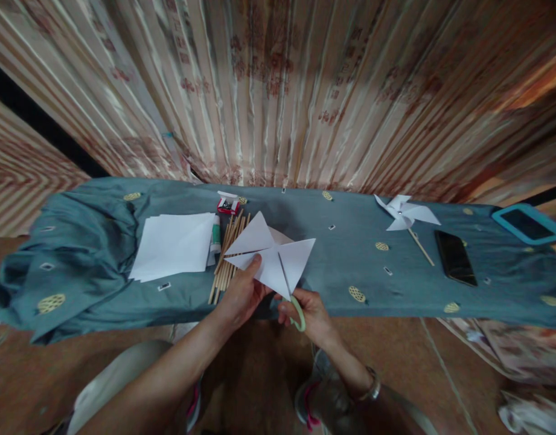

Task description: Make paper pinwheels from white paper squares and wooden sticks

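A square sheet of white paper (271, 272), slit from its corners toward the middle, is held over the front edge of the cloth-covered surface. My left hand (241, 296) pinches it with the thumb on top. My right hand (311, 314) is closed around the pale green handles of scissors (297, 314) at the paper's near corner. The scissor blades are hidden by the paper, at a slit running up toward the centre. Partly beneath the paper lies a bundle of thin wooden sticks (224, 272).
A stack of white paper (173, 246) lies left, beside a glue stick (215, 234) and a small red box (228, 203). Rightward are a finished paper pinwheel (401, 216) on a stick, a black phone (456, 258) and a blue-framed tablet (529, 222). A striped curtain (278, 90) hangs behind.
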`<state>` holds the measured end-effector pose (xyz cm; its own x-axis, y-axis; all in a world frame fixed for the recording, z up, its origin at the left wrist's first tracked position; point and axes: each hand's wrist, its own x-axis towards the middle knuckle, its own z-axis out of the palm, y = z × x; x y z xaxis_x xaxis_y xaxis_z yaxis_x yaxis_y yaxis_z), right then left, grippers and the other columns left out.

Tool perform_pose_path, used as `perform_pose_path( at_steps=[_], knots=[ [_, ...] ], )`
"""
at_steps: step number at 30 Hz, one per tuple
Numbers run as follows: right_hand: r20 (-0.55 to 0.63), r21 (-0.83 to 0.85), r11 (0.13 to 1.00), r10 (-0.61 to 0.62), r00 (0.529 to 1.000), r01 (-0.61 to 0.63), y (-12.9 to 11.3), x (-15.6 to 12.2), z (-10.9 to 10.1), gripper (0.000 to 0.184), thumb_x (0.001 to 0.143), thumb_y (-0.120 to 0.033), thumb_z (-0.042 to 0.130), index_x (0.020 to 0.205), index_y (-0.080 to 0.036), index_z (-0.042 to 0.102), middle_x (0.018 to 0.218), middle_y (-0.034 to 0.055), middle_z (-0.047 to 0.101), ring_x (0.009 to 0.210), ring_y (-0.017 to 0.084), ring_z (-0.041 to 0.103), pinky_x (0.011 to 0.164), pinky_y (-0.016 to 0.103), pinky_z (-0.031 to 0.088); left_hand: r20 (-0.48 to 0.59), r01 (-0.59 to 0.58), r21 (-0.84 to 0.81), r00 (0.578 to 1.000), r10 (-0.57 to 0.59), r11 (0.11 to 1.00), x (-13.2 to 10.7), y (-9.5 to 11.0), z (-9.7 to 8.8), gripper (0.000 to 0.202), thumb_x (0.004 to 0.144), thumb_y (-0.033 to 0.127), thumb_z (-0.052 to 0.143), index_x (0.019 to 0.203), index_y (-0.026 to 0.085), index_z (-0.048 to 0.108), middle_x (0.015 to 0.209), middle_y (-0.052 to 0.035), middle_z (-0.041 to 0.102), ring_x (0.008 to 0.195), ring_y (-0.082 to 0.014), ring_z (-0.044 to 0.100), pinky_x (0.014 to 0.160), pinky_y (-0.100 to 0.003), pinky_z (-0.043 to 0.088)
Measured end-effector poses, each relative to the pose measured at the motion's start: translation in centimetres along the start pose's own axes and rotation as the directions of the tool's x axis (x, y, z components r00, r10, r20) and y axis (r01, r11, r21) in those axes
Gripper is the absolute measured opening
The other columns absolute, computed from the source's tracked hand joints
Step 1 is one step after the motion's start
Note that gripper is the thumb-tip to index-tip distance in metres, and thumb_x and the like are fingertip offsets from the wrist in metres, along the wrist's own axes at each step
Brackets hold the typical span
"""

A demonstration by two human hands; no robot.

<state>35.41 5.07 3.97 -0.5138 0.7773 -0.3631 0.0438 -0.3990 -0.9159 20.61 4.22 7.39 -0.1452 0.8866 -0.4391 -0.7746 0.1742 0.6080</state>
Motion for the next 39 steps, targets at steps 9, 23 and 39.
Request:
perform_pose_path(
  at_steps=[9,23,39],
  knots=[
    [-0.001,0.026,0.999,0.032,0.999,-0.032,0.15,0.09,0.08,0.041,0.056,-0.05,0.081,0.076,-0.016,0.07,0.043,-0.0039,0.057,0.041,0.009,0.051,0.042,0.02,0.039,-0.021,0.002,0.0,1.0,-0.002,1.0,-0.09,-0.02,0.09,0.022,0.085,0.02,0.061,0.106,0.014,0.063,0.104,-0.0083,0.071,0.096,-0.0212,0.067,0.082,-0.032,0.056],
    [-0.001,0.027,0.999,0.023,1.0,-0.023,-0.03,0.1,0.07,0.039,0.054,-0.05,0.082,0.072,-0.016,0.071,0.043,-0.0031,0.058,0.041,0.009,0.051,0.041,0.02,0.039,0.014,0.017,-0.011,1.0,-0.017,1.0,0.01,-0.16,-0.05,0.028,0.084,0.021,0.063,0.111,0.014,0.061,0.107,-0.0092,0.07,0.093,-0.0208,0.067,0.081,-0.033,0.057],
    [-0.024,0.034,0.999,0.024,0.999,-0.024,0.35,0.25,0.19,0.04,0.055,-0.052,0.081,0.07,-0.016,0.069,0.042,-0.0035,0.056,0.039,0.009,0.049,0.04,0.02,0.037,0.013,0.022,-0.018,1.0,-0.021,1.0,0.08,-0.31,-0.15,0.033,0.085,0.021,0.063,0.117,0.015,0.059,0.108,-0.009,0.07,0.094,-0.0211,0.067,0.081,-0.032,0.058]
  ],
)
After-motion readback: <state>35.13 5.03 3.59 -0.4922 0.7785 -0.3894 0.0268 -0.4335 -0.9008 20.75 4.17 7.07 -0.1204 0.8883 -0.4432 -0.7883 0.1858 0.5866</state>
